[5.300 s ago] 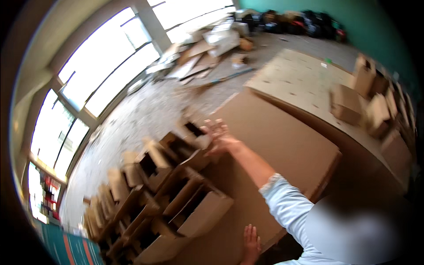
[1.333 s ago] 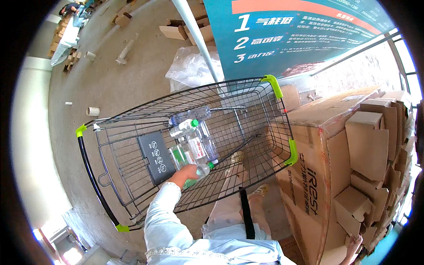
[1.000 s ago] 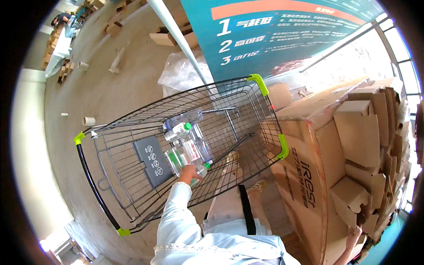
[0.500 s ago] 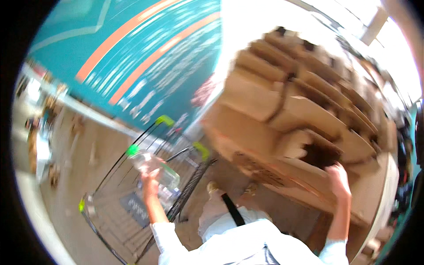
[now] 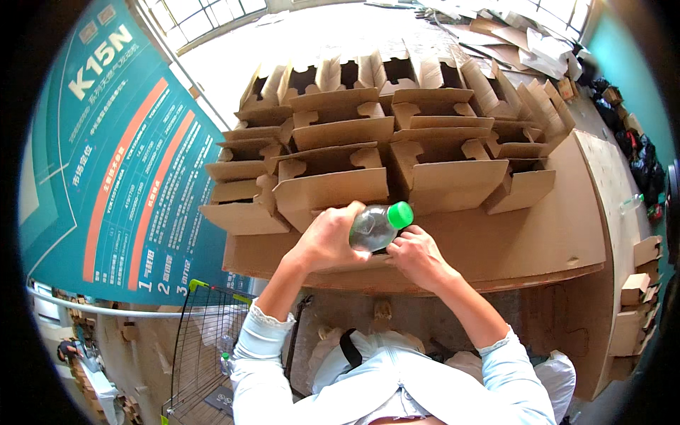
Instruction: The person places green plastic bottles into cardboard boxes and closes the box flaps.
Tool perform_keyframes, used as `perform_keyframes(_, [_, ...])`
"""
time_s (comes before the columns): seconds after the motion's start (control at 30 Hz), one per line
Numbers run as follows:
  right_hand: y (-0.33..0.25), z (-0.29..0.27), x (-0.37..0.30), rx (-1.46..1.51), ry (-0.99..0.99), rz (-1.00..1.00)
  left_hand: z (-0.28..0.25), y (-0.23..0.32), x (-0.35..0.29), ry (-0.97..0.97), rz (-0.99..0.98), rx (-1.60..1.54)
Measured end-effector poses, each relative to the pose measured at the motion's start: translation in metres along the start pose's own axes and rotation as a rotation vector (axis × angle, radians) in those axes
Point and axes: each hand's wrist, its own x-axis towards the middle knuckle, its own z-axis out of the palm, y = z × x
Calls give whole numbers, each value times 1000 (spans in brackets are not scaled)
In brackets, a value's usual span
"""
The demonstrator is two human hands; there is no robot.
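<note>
My left hand (image 5: pixel 328 241) is wrapped around a clear plastic bottle (image 5: pixel 374 228) with a green cap, tilted so that the cap points right and away from me. Close beside it, my right hand (image 5: pixel 419 259) has its fingers curled at the edge of a small open cardboard box (image 5: pixel 377 259), mostly hidden under my hands and the bottle. Just beyond my hands, several open cardboard boxes (image 5: pixel 333 185) stand in rows with their flaps raised, on a large cardboard-covered surface (image 5: pixel 524 237).
A black wire shopping cart (image 5: pixel 202 333) with green corners stands at my left, a bottle inside it. Behind it rises a large teal printed board (image 5: pixel 106 177). Flattened cardboard and boxes (image 5: pixel 634 312) lie along the right side. Another bottle (image 5: pixel 630 204) lies there too.
My left hand has brought the bottle from above the cart to in front of the boxes. My view has turned toward the boxes, and both hands are now close together.
</note>
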Motion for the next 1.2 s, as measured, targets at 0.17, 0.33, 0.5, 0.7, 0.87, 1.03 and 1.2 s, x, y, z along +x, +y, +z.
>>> perform_keyframes(0.17, [3, 12, 3, 35, 146, -94, 13, -44, 35, -677, -296, 242])
perform_keyframes(0.33, [-5, 16, 12, 88, 109, -90, 60, -81, 31, -780, -216, 390])
perform_keyframes(0.5, [-7, 12, 6, 143, 248, -5, 3, -51, -8, -210, 135, 97])
perform_keyframes(0.7, [-17, 31, -10, 541, 481, 332, -3, -52, -120, 502, -223, -141])
perform_keyframes(0.87, [-23, 46, 9, 520, 394, 539, 23, -96, -109, 340, -357, -229])
perform_keyframes(1.03, [-16, 18, 43, 54, 352, 349, 33, -99, -84, 519, -187, -33])
perform_keyframes(1.2, [-5, 10, 50, 47, 270, 285, 37, -102, -86, 538, -58, 146])
